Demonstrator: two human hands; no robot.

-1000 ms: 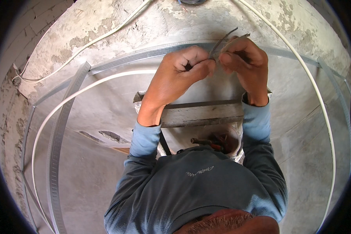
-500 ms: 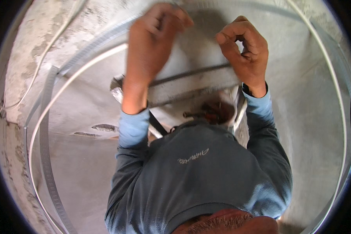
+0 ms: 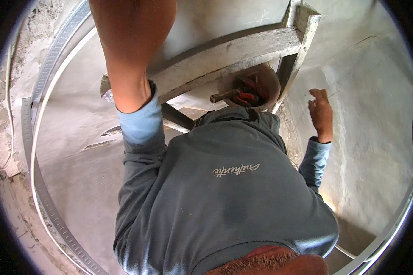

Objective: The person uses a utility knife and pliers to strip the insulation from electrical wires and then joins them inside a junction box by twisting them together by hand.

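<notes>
My left hand [image 3: 134, 32] is raised at the top left, close to the view, and its fingers are cut off by the upper edge. Whatever it touches or holds cannot be seen. Below its wrist runs the plaster-stained plank of a wooden bench or trestle [image 3: 234, 57]. My right hand [image 3: 322, 117] is lowered at the right, apart from the bench. Its fingers are loosely bent and apart, with nothing visible in them, in front of the grey surface [image 3: 367, 133]. A bucket [image 3: 274, 85] beyond my waist holds tools, among them a red one [image 3: 247, 97].
A white cable [image 3: 38, 123] curves down the left side beside a perforated metal channel [image 3: 41, 190]. Another thin cable [image 3: 8, 105] hangs on the rough wall [image 3: 36, 41]. Pale metal strips [image 3: 399, 220] bend along the lower right. The bench's upright leg [image 3: 291, 75] stands beside the bucket.
Both hands were raised close together with curled fingers. My left hand has gone up and partly out of view; my right hand has dropped down and right. The view has shifted, showing more bench.
</notes>
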